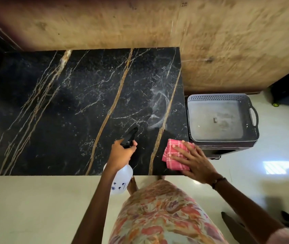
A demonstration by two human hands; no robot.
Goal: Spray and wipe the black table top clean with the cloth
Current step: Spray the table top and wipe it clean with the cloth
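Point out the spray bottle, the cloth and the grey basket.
spray bottle (122,178): head view, white body.
cloth (172,154): head view, bare pink checks.
grey basket (217,97): head view, perforated far wall.

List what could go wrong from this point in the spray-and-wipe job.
1. The cloth lies at the near right corner of the table top under the flat right hand; a wipe outward might push it off the edge.
2. The left hand aims the spray bottle toward the right edge, so mist may drift into the grey basket beside it.

Cloth (175,155) on table top (69,111), basket (221,117) right
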